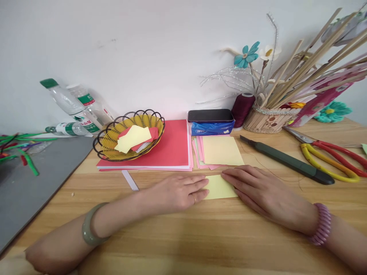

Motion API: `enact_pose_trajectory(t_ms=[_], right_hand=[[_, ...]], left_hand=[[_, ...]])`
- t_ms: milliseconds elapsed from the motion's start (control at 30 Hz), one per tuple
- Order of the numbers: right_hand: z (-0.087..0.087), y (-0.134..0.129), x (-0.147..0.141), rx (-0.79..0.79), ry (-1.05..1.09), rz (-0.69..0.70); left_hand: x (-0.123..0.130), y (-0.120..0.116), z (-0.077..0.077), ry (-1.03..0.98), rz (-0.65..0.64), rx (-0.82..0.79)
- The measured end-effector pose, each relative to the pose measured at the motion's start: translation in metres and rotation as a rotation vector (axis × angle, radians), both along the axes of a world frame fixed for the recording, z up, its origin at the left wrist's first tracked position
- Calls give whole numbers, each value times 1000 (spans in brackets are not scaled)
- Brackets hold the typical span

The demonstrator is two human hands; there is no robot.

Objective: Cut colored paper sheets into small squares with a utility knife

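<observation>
Wooden bench (183,240), foremost on my feed: carrying yellow paper (220,187) near stacked sheets (223,151); I am resting left grip (179,193) and right grip (266,193), flat, unclenched, on the paper's ends, grasping nothing.

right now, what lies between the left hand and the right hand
In the head view, the yellow paper lies between the left hand and the right hand, with both touching it.

Whitish wall (160,49), faint smudge (107,43) left of centre. Wooden tabletop (149,244), pale grain, against it. Light soft, shadows blurred.
</observation>
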State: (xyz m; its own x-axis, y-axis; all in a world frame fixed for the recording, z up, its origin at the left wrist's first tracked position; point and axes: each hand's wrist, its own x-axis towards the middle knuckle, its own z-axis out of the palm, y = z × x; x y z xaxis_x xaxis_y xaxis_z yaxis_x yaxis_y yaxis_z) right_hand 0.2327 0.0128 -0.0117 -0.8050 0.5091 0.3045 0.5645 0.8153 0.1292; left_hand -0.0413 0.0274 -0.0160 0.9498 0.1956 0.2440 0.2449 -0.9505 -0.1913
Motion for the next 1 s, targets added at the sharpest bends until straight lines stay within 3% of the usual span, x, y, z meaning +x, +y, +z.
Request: enact_pose_trajectory(t_ms=[200, 533, 800, 1000], right_hand=[[-1, -1, 3, -26, 2, -5], [2, 4, -2, -53, 27, -50], [2, 1, -2, -29, 19, -63], [1, 1, -2, -33, 11, -91]], left_hand=[[0, 1, 0, -58, -11, -65], [-3, 13, 4, -25, -20, -414], [0, 4, 11, 38, 35, -184], [4, -22, 18, 231, 245, -2]])
